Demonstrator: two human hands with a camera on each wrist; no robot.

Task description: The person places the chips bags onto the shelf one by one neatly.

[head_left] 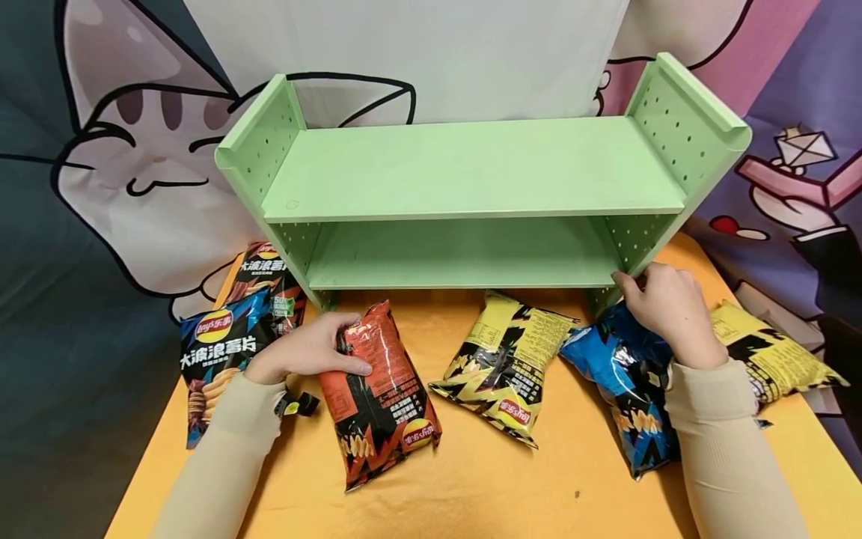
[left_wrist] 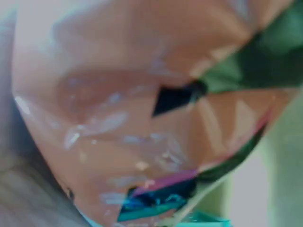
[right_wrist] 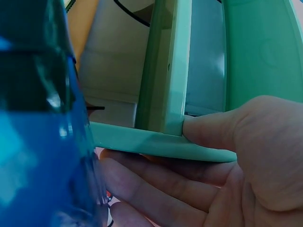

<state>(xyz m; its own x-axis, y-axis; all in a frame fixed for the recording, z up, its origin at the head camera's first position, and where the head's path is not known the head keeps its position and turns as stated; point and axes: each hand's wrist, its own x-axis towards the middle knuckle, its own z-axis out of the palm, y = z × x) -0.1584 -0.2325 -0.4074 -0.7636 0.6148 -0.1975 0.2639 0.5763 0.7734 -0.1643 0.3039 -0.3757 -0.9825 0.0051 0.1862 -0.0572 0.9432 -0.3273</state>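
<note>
My left hand (head_left: 310,348) holds a red bag of chips (head_left: 384,397) by its upper left side, thumb across the front; in the left wrist view the shiny bag (left_wrist: 132,118) fills most of the picture. A light green two-tier shelf (head_left: 471,172) stands at the back. Its right side panel is gripped low down by my right hand (head_left: 667,307). In the right wrist view the thumb of that hand (right_wrist: 265,151) lies inside the panel edge (right_wrist: 165,145) and the fingers lie outside. A blue bag of chips (head_left: 626,382) lies right below this hand.
A yellow bag of chips (head_left: 508,367) lies mid-table, another yellow bag (head_left: 768,352) beyond my right wrist. At left, a blue bag (head_left: 218,344) leans before a dark red bag (head_left: 263,269). All lie on an orange tabletop (head_left: 512,494), with printed cloth (head_left: 148,224) behind.
</note>
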